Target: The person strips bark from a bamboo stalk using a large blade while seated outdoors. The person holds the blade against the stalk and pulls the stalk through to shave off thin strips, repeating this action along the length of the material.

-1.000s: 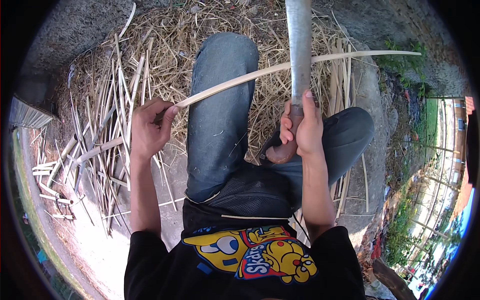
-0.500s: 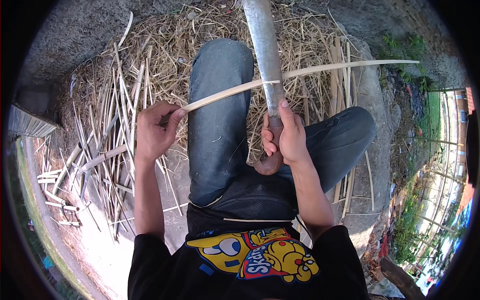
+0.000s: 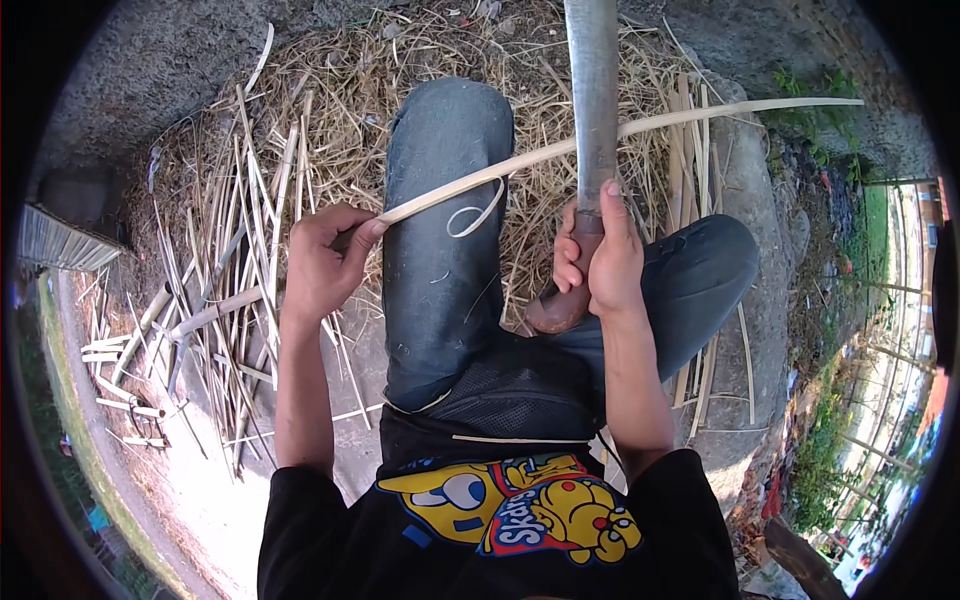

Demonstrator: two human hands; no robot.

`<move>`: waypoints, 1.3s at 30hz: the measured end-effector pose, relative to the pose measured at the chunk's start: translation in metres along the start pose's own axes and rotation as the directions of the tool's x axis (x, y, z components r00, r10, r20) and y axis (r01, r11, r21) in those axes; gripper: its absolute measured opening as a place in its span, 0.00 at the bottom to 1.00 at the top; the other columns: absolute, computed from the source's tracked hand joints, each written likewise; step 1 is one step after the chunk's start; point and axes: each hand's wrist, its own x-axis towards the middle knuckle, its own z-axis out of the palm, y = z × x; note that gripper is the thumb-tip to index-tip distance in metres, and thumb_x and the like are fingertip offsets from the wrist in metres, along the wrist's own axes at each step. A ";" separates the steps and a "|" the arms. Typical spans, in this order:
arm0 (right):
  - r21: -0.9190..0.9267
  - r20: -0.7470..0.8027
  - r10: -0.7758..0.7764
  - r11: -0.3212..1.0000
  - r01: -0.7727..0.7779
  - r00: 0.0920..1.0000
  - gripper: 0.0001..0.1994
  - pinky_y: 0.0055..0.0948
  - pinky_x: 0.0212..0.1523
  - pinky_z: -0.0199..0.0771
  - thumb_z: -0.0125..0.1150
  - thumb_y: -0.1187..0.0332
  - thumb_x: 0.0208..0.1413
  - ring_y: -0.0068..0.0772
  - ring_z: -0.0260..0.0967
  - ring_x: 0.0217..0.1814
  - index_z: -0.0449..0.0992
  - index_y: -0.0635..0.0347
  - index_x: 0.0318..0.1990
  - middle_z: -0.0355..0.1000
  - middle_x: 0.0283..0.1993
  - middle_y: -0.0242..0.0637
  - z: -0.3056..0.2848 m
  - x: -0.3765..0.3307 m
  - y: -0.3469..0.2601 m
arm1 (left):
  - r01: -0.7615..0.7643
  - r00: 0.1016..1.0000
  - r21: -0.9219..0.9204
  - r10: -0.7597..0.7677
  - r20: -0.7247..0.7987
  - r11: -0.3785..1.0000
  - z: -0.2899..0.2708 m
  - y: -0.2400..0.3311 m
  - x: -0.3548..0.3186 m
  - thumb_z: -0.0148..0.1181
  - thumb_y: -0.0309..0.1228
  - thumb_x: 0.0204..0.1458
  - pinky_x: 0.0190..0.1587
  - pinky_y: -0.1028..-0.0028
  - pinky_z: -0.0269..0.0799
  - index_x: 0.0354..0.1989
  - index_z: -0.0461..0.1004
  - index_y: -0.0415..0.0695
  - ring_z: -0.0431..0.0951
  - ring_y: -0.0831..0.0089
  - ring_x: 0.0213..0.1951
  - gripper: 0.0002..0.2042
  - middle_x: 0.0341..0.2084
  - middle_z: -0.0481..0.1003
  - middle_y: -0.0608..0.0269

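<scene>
My left hand (image 3: 332, 258) pinches the near end of a long pale bamboo strip (image 3: 470, 182), which slants up to the right across my raised knee. The wooden handle of a machete (image 3: 594, 105) is wrapped in my right hand (image 3: 606, 252), thumb lying along the handle top. Its broad grey blade points away from me and passes over the strip, hiding a short part of it. A thin curled shaving (image 3: 478, 215) hangs from the underside of the strip, over my knee.
Many split bamboo strips (image 3: 255, 215) lie heaped at the left, some thicker pieces (image 3: 215, 312) among them. Shavings (image 3: 345, 125) cover the ground ahead. More strips (image 3: 690, 150) lie at the right, beside my bent leg (image 3: 690, 285). A rough wall (image 3: 180, 60) stands beyond.
The machete has slid to the right along the strip, and its blade stands more upright. A long curled shaving now hangs from the strip. My left hand has shifted slightly right.
</scene>
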 end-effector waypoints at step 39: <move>-0.647 -0.069 -0.521 0.673 0.359 0.851 0.07 0.27 0.29 0.72 0.72 0.73 0.51 0.22 0.73 0.24 0.80 0.65 0.35 0.78 0.25 0.35 -0.004 0.018 0.009 | 0.020 0.985 -0.421 0.054 0.164 0.907 0.019 0.078 -0.062 0.59 0.34 0.63 0.32 0.76 0.76 0.55 0.74 0.32 0.83 0.72 0.34 0.19 0.33 0.83 0.55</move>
